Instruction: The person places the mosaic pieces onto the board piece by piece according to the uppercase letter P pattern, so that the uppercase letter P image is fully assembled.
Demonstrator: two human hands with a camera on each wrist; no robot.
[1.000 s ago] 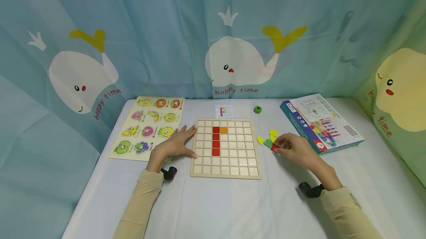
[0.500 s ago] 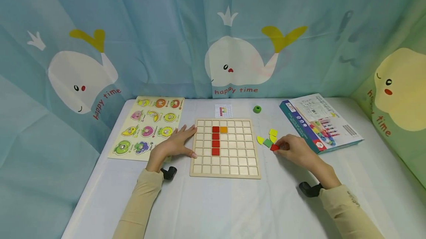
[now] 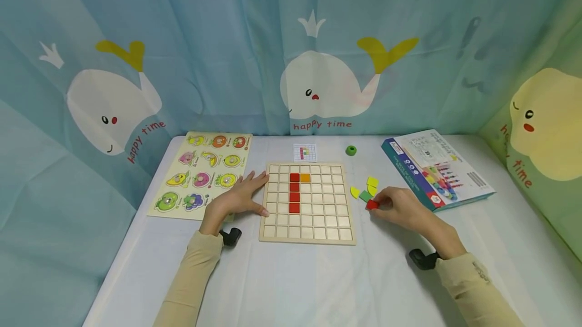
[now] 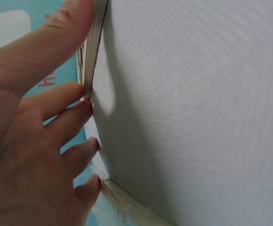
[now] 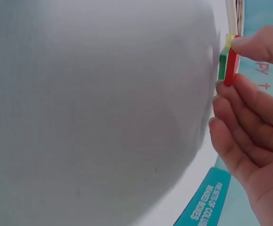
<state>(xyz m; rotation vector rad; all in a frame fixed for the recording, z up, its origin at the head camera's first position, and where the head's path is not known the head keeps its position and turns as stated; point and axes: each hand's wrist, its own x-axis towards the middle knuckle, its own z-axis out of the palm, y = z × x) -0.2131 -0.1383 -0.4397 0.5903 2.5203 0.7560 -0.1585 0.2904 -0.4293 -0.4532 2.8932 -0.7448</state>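
Two hands at work on a white-covered table [image 3: 291, 276], both in beige sleeves.

Left hand [image 3: 238, 196]: laid flat, fingers straight and spread, fingertips against the left edge of the wooden grid board [image 3: 307, 226]; it grips nothing. The left wrist view shows the thumb and fingertips [image 4: 87, 106] meeting the board's thin edge.

Right hand [image 3: 394, 204]: fingers curled, pinching a red tile [image 3: 372, 204] between thumb and fingertips. The tile sits low at the table, just right of the board and just beside the loose pieces. In the right wrist view the red tile [image 5: 230, 66] is seen edge-on, thumb above, fingers below.

Grid board contents: four red squares [image 3: 294, 192] in one column, one orange square [image 3: 305, 177] touching the top red one on its right. Other cells bare wood.

Loose pieces right of the board: green tile [image 3: 365, 195], yellow tile [image 3: 373, 181], yellow rounded piece [image 3: 354, 192].

Also on the table: fruit peg puzzle [image 3: 202, 173] at left, small pattern card [image 3: 304, 152] behind the board, green ring [image 3: 350, 150], printed box [image 3: 436, 168] at right.

Hard to make out: card pattern too small to read; a yellow and a green piece behind the red tile in the right wrist view are mostly hidden; both wrist views are largely filled by cloth.
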